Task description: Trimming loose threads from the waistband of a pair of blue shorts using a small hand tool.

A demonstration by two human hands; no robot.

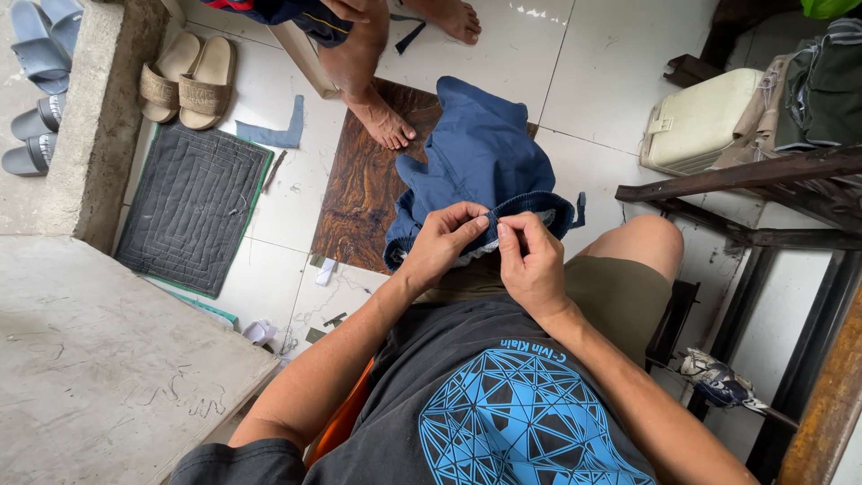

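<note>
A: Largest items, in order?

B: White tiled floor (620,81), widest surface. Grey concrete slab (99,359) at lower left, with concrete wall (99,108) above it. Dark wooden frame (763,180) along the right. Brown wood-grain board (359,189) flat on the tiles. Dark quilted mat (193,207) beside the board.

A: Item in hand?

B: Blue denim garment (476,153), draped over the lap and spilling onto the board. Left hand (442,244) curled, pinching the rolled hem edge. Right hand (530,260) likewise closed, thumb and forefinger nipping the same edge, fingertips of both nearly touching.

A: Obstructions nearby?

B: Bare foot (382,117) of another person on the board, just beside the garment. Cream case (700,121) near the frame. Tan sandals (184,79) and grey slippers (36,90) well apart, upper left.

A: Open room?

B: Bare tiles between mat and board; more beyond the garment.

A: Smallest, and unclear?

B: Blue fabric offcut (274,133), scraps near the slab edge. Other person cut off above the shin. Hem detail under the fingers hidden. Bundle (718,377) under the frame hard to identify.
</note>
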